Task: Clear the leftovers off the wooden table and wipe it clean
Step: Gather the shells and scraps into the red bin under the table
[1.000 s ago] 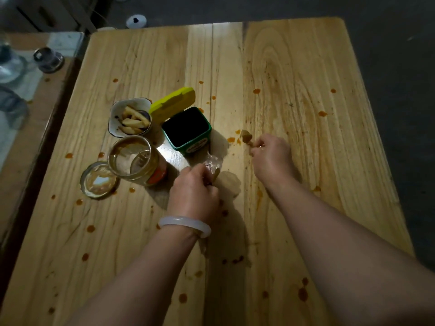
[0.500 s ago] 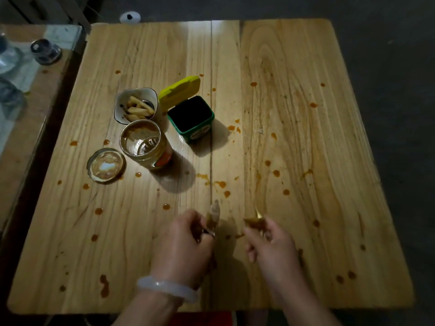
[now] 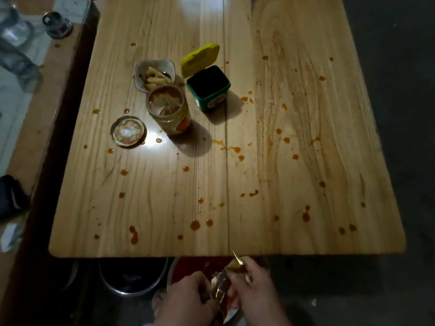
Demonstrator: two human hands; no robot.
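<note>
The wooden table (image 3: 294,128) is spotted with several orange sauce drops. On its left half stand a white bowl of fries (image 3: 154,75), an open glass jar (image 3: 168,109), the jar's lid (image 3: 128,131) and a green tub with its yellow lid flipped up (image 3: 209,87). Below the table's near edge, my left hand (image 3: 188,300) grips a crumpled shiny wrapper (image 3: 217,290). My right hand (image 3: 254,290) pinches a small brownish food scrap (image 3: 237,264). Both hands hover over a red-lined container (image 3: 188,264) on the floor.
A dark metal-rimmed bowl (image 3: 131,278) sits on the floor under the table's near edge. To the left stands a lower glass-topped table (image 3: 21,67) with a small dark cup (image 3: 56,24) and clear glassware. Dark floor lies to the right.
Both hands pulled back from the table's middle, past its near edge, carrying the wrapper and the scrap down over the floor containers. The view shifted back with them.
</note>
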